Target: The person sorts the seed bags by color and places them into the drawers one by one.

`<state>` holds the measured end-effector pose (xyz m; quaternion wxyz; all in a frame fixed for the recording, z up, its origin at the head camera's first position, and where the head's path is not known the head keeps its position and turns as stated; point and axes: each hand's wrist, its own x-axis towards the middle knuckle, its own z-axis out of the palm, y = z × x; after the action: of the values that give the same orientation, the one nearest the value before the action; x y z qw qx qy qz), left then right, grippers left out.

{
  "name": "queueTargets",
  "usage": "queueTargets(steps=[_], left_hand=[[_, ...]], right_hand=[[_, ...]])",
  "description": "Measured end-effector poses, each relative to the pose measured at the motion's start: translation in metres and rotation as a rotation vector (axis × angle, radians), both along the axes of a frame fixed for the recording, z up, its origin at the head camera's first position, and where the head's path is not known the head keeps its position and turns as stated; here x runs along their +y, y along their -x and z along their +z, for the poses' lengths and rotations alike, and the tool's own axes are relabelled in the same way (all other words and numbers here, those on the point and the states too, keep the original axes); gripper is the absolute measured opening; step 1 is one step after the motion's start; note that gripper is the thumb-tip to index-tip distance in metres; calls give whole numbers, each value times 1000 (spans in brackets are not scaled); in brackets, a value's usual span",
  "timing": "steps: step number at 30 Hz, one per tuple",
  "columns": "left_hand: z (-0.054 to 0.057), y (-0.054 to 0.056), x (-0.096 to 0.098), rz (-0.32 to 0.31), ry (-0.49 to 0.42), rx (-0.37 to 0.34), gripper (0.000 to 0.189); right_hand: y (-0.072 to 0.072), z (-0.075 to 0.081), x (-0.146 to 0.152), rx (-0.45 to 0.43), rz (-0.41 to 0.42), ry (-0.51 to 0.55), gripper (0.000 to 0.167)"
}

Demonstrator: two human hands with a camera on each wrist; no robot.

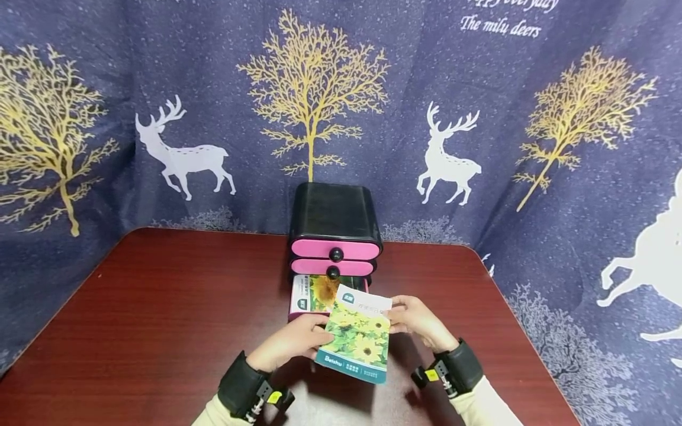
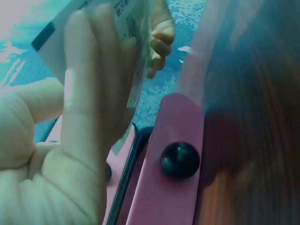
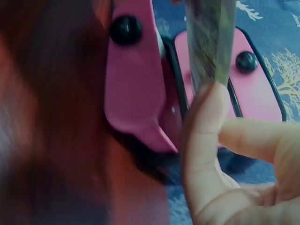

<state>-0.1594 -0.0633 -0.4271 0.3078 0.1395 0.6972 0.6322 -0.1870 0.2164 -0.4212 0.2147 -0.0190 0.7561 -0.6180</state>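
Observation:
A flower seed packet [image 1: 358,337], with yellow blooms and a teal lower band, is held up between both hands in front of a small black and pink drawer cabinet. My left hand [image 1: 294,341] grips its left edge, thumb on the printed face and other fingers behind. At the opposite edge, my right hand [image 1: 417,320] pinches the packet between thumb and fingers. Behind it, the cabinet's bottom drawer [image 3: 133,86] is pulled out. Another flower packet [image 1: 322,293] lies in that drawer, partly hidden by the held one.
The cabinet's black top [image 1: 334,213] stands at the table's back edge. Its upper drawer [image 1: 314,249] and middle drawer [image 1: 309,267] are closed, each with a round black knob. A dark blue cloth [image 1: 362,148] with deer and trees hangs behind the reddish-brown table [image 1: 160,307].

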Motion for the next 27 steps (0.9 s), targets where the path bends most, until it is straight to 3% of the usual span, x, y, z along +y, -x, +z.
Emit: queueTargets(steps=[6, 11, 17, 21, 25, 27], left_hand=[[-3, 6, -11, 64, 36, 35, 21], [-4, 12, -18, 105, -21, -8, 11], [-3, 14, -28, 145, -26, -54, 20], [1, 14, -37, 172, -29, -54, 58], [4, 17, -44, 164, -63, -23, 61], [3, 18, -44, 158, -67, -14, 56]], right_hand=[[-8, -6, -14, -111, 41, 163, 30], [-12, -6, -31, -185, 104, 215, 14], [-9, -5, -47, -190, 118, 243, 20], [-4, -5, -53, -174, 109, 249, 23], [1, -5, -56, -161, 70, 253, 6], [2, -5, -58, -158, 53, 264, 8]])
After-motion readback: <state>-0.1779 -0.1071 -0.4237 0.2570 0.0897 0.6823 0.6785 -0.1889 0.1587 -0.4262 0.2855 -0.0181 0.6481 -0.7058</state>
